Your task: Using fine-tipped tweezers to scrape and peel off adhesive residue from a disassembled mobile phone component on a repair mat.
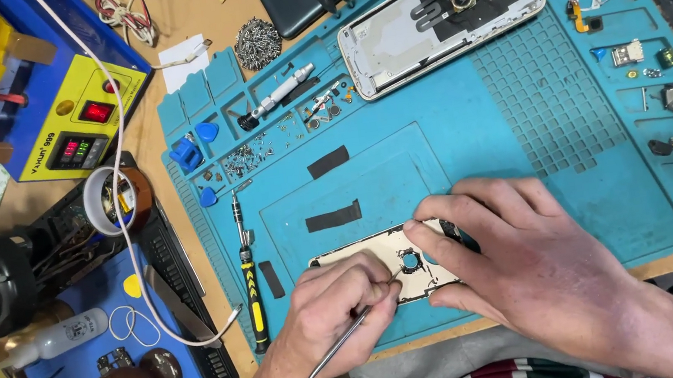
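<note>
Both hands, left hand (pixel 333 317) and right hand (pixel 521 255), hide most of the phone back cover (pixel 364 260).

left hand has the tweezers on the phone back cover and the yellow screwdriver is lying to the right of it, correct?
Not quite: the head view shows the yellow screwdriver lying left of the cover, not right. The left hand does hold the tweezers on the cover.

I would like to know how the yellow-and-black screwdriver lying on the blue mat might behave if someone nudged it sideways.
The yellow-and-black screwdriver looks slim and round-bodied, so it would probably roll rather than slide. It lies flat on the blue mat, whose rubbery-looking surface may slow it. It seems stiff and light, likely easy to lift with two fingers.
</note>
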